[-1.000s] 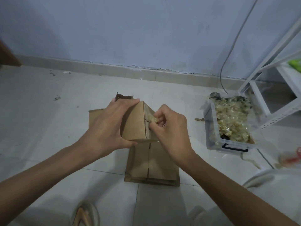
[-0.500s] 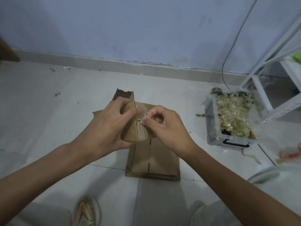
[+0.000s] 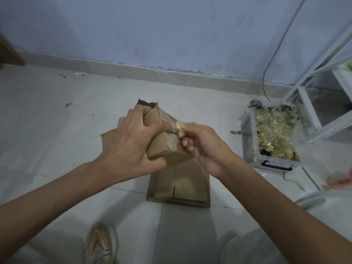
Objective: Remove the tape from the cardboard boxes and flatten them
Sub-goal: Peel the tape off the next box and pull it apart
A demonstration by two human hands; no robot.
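A small brown cardboard box (image 3: 165, 147) is held tilted above the floor at the centre. My left hand (image 3: 131, 141) grips its left side, thumb under its near corner. My right hand (image 3: 202, 143) pinches a crumpled strip of clear tape (image 3: 178, 127) at the box's top seam. Under the box lies a stack of flattened cardboard (image 3: 181, 185) on the white tiled floor. Another flat piece of cardboard (image 3: 107, 141) sticks out to the left behind my left hand.
A clear plastic bin (image 3: 251, 155) full of crumpled tape stands at the right. A white metal rack (image 3: 312, 111) rises behind it, with a cable (image 3: 266, 73) down the wall. A sandalled foot (image 3: 101, 244) is at the bottom, a light-clothed knee at bottom right.
The box has been tipped and turned in my left hand. My right hand has pulled the tape strip up and to the right off the seam.
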